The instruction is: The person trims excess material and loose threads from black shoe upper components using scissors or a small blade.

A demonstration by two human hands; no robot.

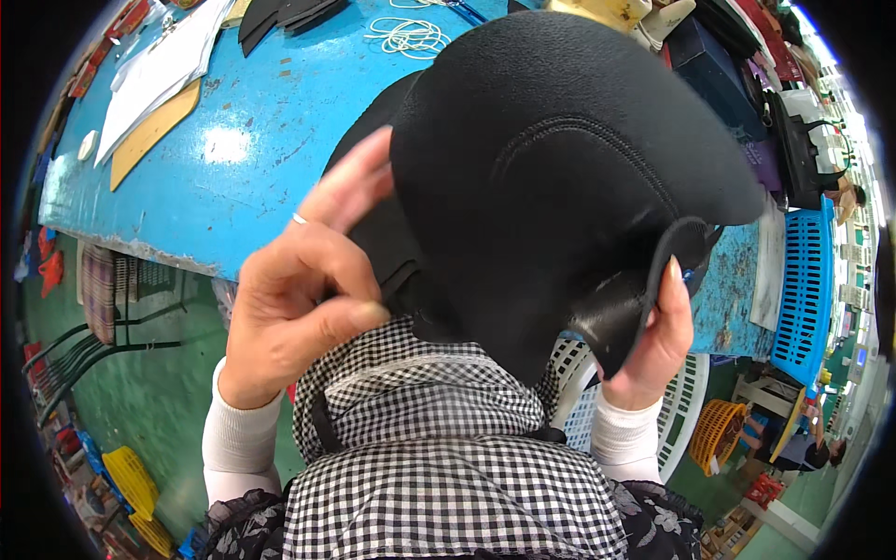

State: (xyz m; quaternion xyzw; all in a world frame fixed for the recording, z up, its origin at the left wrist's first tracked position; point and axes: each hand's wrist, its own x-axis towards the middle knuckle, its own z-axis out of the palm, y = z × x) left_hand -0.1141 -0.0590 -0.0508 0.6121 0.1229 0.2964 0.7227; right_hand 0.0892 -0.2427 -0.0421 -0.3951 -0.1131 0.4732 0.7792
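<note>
Blue bench (252,177) lies beneath a black shoe upper (560,159) raised close to the camera. Left hand (299,299) pinches its lower left edge; right hand (658,341) grips its curled right edge.

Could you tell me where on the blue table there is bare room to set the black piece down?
The widest free patch of the blue table lies left of the black piece, bordered by the tan board and white sheets at the far left and the white cord beyond. The right end, by the dark bags and blue basket, is crowded.
</note>
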